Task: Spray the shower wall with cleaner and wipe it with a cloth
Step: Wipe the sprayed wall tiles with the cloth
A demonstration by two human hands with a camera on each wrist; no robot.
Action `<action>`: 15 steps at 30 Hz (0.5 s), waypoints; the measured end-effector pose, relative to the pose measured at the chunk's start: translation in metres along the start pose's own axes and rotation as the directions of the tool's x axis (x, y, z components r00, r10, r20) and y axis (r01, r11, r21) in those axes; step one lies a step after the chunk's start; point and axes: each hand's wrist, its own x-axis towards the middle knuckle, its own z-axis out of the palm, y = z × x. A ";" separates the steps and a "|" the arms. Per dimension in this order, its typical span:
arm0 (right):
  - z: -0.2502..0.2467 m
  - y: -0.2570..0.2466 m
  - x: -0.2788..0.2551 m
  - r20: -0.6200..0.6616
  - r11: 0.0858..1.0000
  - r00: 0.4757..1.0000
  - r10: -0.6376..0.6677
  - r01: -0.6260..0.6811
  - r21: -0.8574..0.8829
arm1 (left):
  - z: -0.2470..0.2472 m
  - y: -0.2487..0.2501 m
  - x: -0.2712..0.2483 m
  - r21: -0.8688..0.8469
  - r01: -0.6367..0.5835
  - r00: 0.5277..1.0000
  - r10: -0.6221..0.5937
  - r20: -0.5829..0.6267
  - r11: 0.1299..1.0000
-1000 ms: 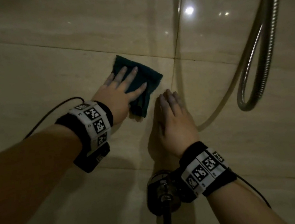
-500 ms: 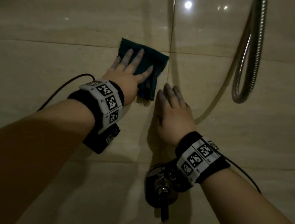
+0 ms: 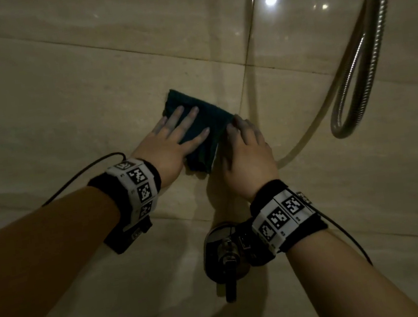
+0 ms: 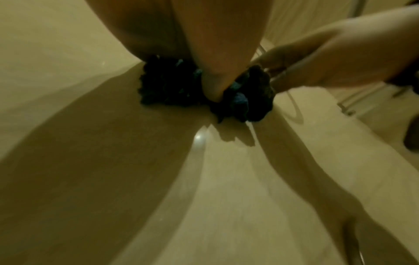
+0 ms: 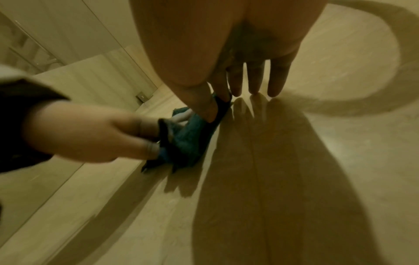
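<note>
A dark teal cloth [image 3: 212, 131] lies flat against the beige tiled shower wall [image 3: 60, 98]. My left hand [image 3: 184, 124] presses on it with straight, spread fingers. My right hand [image 3: 246, 142] lies flat on the wall just right of the cloth, its thumb and forefinger touching the cloth's right edge. The left wrist view shows the bunched cloth [image 4: 163, 86] under my left hand [image 4: 204, 53], with the right hand [image 4: 317, 59] coming in from the right. In the right wrist view the cloth [image 5: 188, 139] sits between my right hand [image 5: 249, 71] and left hand [image 5: 90, 132]. No spray bottle is in view.
A metal shower hose [image 3: 353, 84] hangs in a loop at the right, close to the wall. A dark round shower valve with a handle [image 3: 224, 255] juts out below my right wrist. Grout lines cross just above and to the right of the cloth.
My left hand slid the cloth up the wall, then back down and to the right. The cloth now touches my right hand's fingers. The right hand stayed on the wall.
</note>
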 end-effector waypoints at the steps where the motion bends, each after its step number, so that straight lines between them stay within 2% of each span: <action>1: 0.002 -0.001 0.000 0.004 1.000 1.000 -0.007 0.007 -0.011 | 0.005 -0.002 -0.004 0.003 -0.004 1.000 0.004 0.009 1.000; 5: 0.007 -0.005 -0.001 0.009 0.999 0.999 -0.031 0.032 -0.045 | 0.013 -0.006 -0.015 -0.027 -0.019 1.000 0.020 0.017 0.999; 9: 0.007 -0.008 -0.002 -0.018 0.999 0.999 -0.036 0.036 0.000 | 0.012 -0.011 -0.019 -0.062 -0.056 0.998 0.056 -0.002 0.997; 15: 0.000 -0.019 -0.003 -0.088 0.996 0.995 -0.047 0.053 0.066 | -0.002 -0.022 -0.027 -0.287 -0.107 0.993 0.087 -0.081 0.952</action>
